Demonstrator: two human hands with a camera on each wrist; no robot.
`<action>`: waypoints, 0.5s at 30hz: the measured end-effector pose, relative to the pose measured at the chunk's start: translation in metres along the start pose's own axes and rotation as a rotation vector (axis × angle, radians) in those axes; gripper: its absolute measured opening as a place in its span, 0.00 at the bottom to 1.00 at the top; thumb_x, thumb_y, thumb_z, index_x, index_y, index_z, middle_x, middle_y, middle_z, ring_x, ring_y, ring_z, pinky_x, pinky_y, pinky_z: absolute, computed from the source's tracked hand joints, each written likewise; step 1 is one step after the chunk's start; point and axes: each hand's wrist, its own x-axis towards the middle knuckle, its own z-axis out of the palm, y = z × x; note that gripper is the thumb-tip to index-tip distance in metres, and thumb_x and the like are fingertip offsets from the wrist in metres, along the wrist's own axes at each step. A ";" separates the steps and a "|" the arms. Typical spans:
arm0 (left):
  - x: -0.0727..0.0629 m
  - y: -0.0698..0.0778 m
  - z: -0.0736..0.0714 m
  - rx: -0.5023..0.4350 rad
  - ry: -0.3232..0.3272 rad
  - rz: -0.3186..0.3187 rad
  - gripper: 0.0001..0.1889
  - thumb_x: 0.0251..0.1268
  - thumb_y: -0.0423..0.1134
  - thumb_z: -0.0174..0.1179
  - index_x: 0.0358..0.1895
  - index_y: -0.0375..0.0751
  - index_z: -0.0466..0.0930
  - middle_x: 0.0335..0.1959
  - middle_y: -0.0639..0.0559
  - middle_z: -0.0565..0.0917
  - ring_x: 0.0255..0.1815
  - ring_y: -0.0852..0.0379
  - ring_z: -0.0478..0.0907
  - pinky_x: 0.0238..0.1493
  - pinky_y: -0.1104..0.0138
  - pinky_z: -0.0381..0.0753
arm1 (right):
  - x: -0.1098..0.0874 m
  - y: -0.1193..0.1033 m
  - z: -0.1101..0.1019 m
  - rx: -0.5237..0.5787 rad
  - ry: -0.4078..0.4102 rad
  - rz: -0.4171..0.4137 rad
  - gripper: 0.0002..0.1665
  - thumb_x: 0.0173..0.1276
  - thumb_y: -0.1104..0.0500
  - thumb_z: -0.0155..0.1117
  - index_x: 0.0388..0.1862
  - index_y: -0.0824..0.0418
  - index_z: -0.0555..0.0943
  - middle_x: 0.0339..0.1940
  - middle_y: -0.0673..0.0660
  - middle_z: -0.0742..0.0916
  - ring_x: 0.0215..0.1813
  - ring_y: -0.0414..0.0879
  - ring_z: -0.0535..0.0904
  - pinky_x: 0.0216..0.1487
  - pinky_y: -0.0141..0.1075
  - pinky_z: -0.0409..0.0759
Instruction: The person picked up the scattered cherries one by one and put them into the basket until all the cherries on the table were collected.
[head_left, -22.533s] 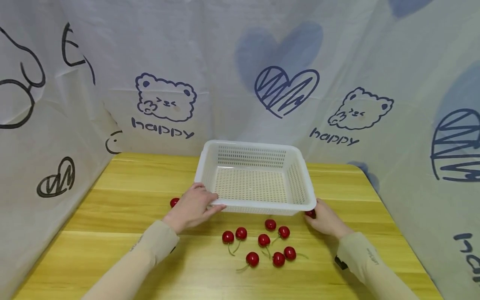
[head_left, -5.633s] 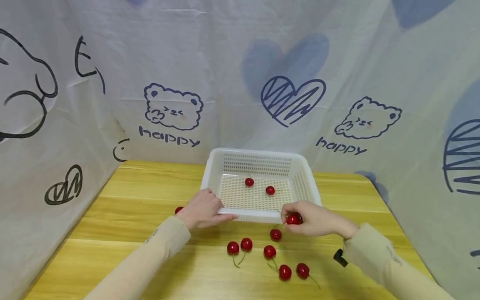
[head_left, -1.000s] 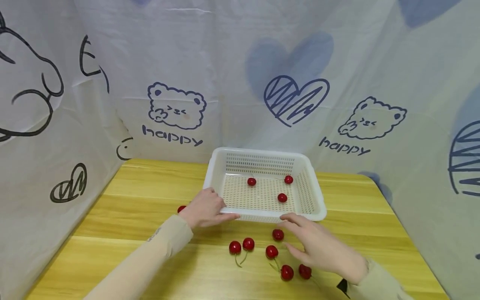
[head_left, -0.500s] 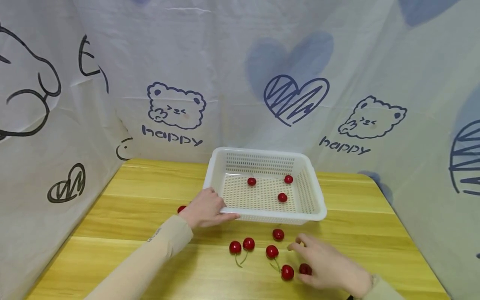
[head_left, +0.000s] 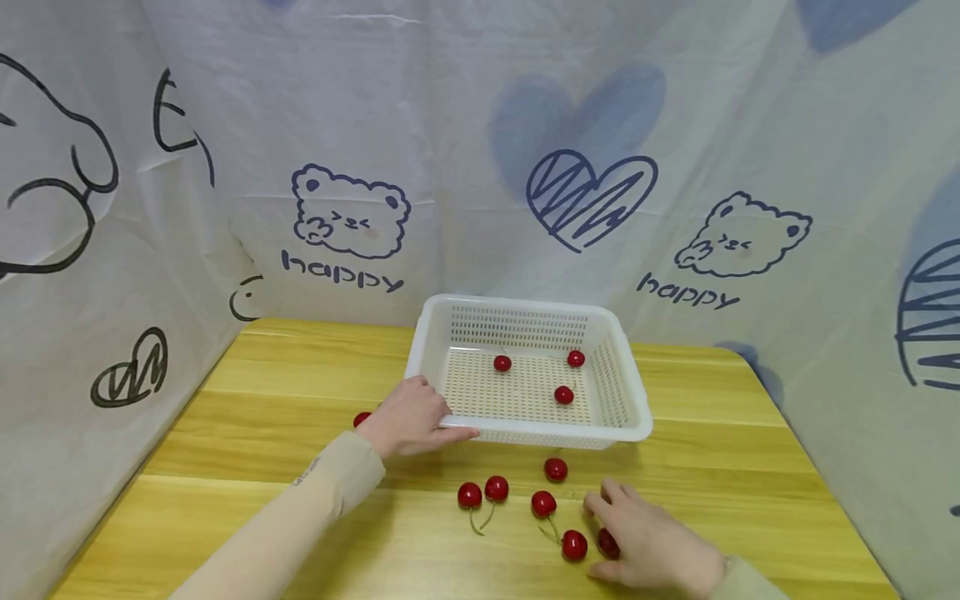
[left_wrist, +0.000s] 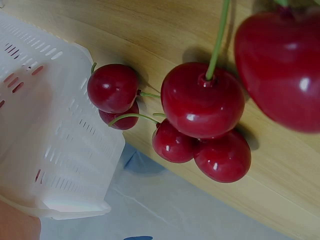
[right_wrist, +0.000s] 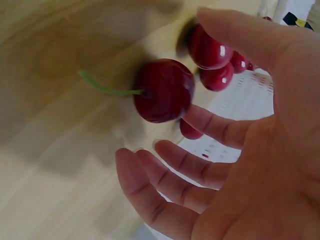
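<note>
A white plastic basket [head_left: 555, 432] stands at the back of the table with three red cherries inside, one of them a cherry [head_left: 564, 395] near its front wall. My left hand [head_left: 412, 419] grips the basket's front left corner, thumb along the front rim. At front right my right hand [head_left: 652, 537] reaches round a cherry [head_left: 608, 543], partly hidden by it in the head view. In the right wrist view, thumb and fingers are spread apart around that green-stemmed cherry [right_wrist: 165, 90], the index fingertip right at its side.
Several more cherries lie in front of the basket, among them a stemmed cherry [head_left: 574, 546] just left of my right hand. Another cherry [head_left: 362, 418] shows beside my left wrist. A patterned cloth [head_left: 465, 167] hangs behind the wooden table [head_left: 285, 367].
My right hand has come down from the basket's front rim to the cherry at front right. My left hand stays on the basket. Earlier, the basket filled from no cherries to three.
</note>
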 end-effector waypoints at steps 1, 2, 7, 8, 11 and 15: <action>0.000 0.000 0.000 -0.002 0.003 0.001 0.27 0.66 0.69 0.55 0.45 0.52 0.91 0.35 0.55 0.92 0.25 0.63 0.76 0.36 0.66 0.74 | 0.001 0.000 0.001 -0.002 0.004 0.006 0.31 0.56 0.34 0.75 0.47 0.47 0.73 0.41 0.48 0.72 0.40 0.42 0.68 0.34 0.35 0.75; 0.000 0.000 0.000 -0.003 0.001 -0.001 0.27 0.66 0.69 0.55 0.45 0.52 0.91 0.35 0.55 0.92 0.25 0.63 0.76 0.36 0.66 0.74 | 0.001 0.000 0.002 -0.002 0.007 0.011 0.31 0.55 0.33 0.75 0.46 0.48 0.72 0.40 0.48 0.72 0.40 0.42 0.68 0.34 0.34 0.73; -0.001 0.001 -0.002 -0.021 -0.001 -0.005 0.28 0.66 0.69 0.55 0.47 0.51 0.90 0.39 0.54 0.92 0.27 0.62 0.77 0.36 0.66 0.75 | 0.004 0.001 0.007 0.009 0.014 0.025 0.33 0.55 0.30 0.73 0.41 0.50 0.70 0.37 0.49 0.71 0.36 0.43 0.67 0.30 0.34 0.69; -0.001 0.001 -0.002 -0.023 -0.003 -0.008 0.28 0.66 0.69 0.55 0.47 0.51 0.90 0.39 0.54 0.92 0.27 0.61 0.76 0.35 0.66 0.75 | 0.005 0.001 0.008 0.012 0.017 0.026 0.33 0.55 0.29 0.73 0.40 0.50 0.70 0.36 0.49 0.71 0.35 0.43 0.66 0.30 0.34 0.68; -0.001 0.002 -0.004 -0.017 -0.007 -0.013 0.27 0.66 0.69 0.55 0.45 0.52 0.91 0.37 0.55 0.92 0.25 0.62 0.74 0.35 0.67 0.73 | 0.008 0.002 0.010 0.013 0.023 0.028 0.32 0.57 0.28 0.70 0.39 0.49 0.69 0.35 0.49 0.69 0.34 0.43 0.65 0.29 0.33 0.66; -0.001 0.002 -0.004 -0.001 -0.011 -0.013 0.27 0.66 0.69 0.55 0.43 0.52 0.91 0.33 0.56 0.92 0.24 0.63 0.73 0.34 0.67 0.72 | 0.012 0.002 0.013 -0.007 0.041 0.030 0.31 0.59 0.27 0.67 0.38 0.49 0.70 0.34 0.48 0.69 0.33 0.42 0.65 0.31 0.33 0.65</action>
